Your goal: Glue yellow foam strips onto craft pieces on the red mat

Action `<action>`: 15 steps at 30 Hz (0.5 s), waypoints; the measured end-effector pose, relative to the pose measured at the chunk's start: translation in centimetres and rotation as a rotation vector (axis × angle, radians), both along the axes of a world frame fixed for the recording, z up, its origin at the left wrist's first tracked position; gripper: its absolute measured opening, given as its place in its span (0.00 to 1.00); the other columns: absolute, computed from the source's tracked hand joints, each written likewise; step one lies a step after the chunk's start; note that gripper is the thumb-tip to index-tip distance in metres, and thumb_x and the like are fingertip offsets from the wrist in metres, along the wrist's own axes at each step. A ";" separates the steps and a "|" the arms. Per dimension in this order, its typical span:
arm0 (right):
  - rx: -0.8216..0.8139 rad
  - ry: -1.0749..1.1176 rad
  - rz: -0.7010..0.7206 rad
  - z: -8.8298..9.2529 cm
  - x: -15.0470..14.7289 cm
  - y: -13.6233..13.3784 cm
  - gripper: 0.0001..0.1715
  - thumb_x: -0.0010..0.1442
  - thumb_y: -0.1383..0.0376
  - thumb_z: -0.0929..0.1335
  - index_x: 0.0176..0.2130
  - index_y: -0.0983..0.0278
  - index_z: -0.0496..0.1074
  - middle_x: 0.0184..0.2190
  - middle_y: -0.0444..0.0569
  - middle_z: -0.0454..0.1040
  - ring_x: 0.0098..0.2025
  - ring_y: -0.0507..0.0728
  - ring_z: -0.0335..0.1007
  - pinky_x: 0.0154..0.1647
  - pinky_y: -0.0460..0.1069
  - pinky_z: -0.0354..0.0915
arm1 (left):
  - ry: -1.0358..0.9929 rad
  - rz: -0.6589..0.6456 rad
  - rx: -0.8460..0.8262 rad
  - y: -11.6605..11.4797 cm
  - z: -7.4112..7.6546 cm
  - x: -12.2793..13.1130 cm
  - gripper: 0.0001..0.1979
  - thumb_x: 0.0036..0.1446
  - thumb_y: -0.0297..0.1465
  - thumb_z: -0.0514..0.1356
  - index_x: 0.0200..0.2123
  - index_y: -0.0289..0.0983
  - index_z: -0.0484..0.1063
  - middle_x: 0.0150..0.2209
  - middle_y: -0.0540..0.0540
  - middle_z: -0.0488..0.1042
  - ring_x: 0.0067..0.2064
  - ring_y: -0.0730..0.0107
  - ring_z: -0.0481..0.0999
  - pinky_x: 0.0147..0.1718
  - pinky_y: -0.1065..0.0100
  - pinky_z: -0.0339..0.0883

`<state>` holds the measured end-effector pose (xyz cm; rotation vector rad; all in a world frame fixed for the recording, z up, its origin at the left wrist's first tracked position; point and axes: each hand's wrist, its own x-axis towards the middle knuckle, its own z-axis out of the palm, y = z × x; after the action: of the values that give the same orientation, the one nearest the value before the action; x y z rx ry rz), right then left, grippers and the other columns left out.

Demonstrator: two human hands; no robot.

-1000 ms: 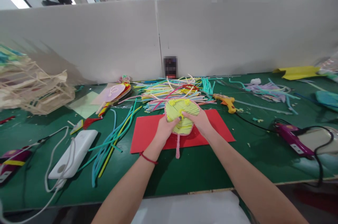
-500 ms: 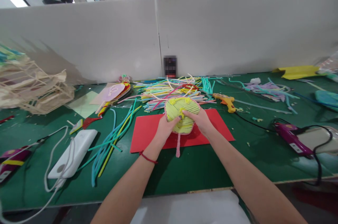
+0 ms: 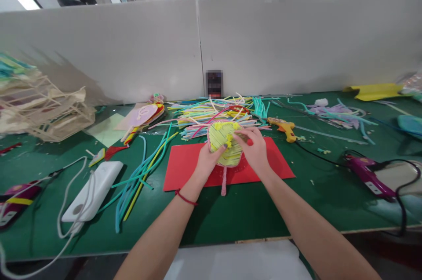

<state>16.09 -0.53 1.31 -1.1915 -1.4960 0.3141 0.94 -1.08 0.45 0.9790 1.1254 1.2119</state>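
1. The left hand (image 3: 207,162) grips a yellow-green fan (image 3: 217,134) over red card (image 3: 183,166); a hard thumb press could bend its face.
2. The right hand (image 3: 257,150) bunches its fingertips at the fan's right side, any hold unclear; a tug could loosen the yellow trim (image 3: 229,140).

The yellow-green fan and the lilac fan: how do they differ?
The left hand holds the yellow-green fan; the lilac fan lies untouched, away to the left. The yellow-green fan's face is streaked, with bright yellow lumps; the lilac fan's is plainer, with a pale looped line. Both have rounded faces.
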 end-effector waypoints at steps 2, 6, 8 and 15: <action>0.012 -0.042 0.027 0.0 -0.3 -0.1 0.08 0.55 0.58 0.68 0.34 0.57 0.76 0.34 0.49 0.69 0.42 0.59 0.66 0.46 0.57 0.64 | 0.006 0.002 0.006 0.0 0.1 0.0 0.16 0.40 0.29 0.69 0.37 0.35 0.77 0.39 0.44 0.80 0.45 0.53 0.77 0.46 0.57 0.70; -0.013 -0.072 0.082 0.0 -0.4 0.0 0.07 0.55 0.58 0.69 0.33 0.57 0.75 0.33 0.48 0.71 0.41 0.60 0.67 0.46 0.57 0.63 | 0.020 0.001 0.009 -0.1 0.3 0.0 0.15 0.40 0.28 0.69 0.36 0.36 0.77 0.39 0.44 0.80 0.45 0.53 0.77 0.47 0.57 0.70; -0.023 -0.066 0.095 -0.1 -0.3 0.1 0.06 0.54 0.58 0.69 0.32 0.57 0.74 0.33 0.48 0.71 0.41 0.60 0.67 0.45 0.56 0.63 | 0.023 0.002 0.008 -0.2 0.4 0.0 0.15 0.40 0.28 0.69 0.36 0.36 0.77 0.39 0.44 0.80 0.45 0.52 0.77 0.47 0.57 0.70; -0.181 0.116 0.161 -0.1 0.0 0.3 0.09 0.50 0.59 0.71 0.31 0.59 0.70 0.31 0.47 0.73 0.34 0.57 0.68 0.38 0.53 0.65 | -0.034 0.009 0.000 -0.4 0.3 0.0 0.19 0.42 0.34 0.69 0.39 0.35 0.76 0.44 0.41 0.78 0.48 0.50 0.75 0.48 0.55 0.68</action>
<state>16.04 -0.23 1.18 -1.1748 -1.4881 0.6279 0.96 -1.44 0.74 0.9505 1.1043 1.2318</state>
